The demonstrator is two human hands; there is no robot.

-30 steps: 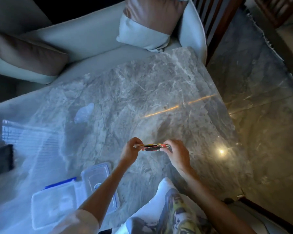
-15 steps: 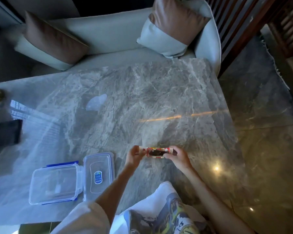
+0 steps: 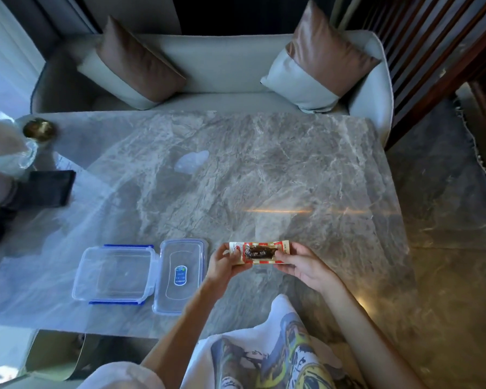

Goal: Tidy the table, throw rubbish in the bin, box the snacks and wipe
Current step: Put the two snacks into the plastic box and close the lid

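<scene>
Both hands hold one snack packet (image 3: 260, 252), red and cream with a dark bar showing through a clear window, flat above the near part of the grey marble table (image 3: 264, 178). My left hand (image 3: 223, 262) pinches its left end and my right hand (image 3: 303, 263) its right end. Just left of my left hand lies the clear lid (image 3: 181, 276) with a blue label. Beside it stands the open, empty clear plastic box (image 3: 114, 275) with blue clips.
A pale sofa (image 3: 222, 63) with two brown and grey cushions runs behind the table. At the table's left end are a black wallet-like object (image 3: 48, 188), a brass dish (image 3: 37, 129) and a glass jar (image 3: 3, 141). A small wet patch (image 3: 191, 161) marks the middle.
The view has swung left and back, so the box and lid show fully. The packet has turned from edge-on to face-up between both hands.
</scene>
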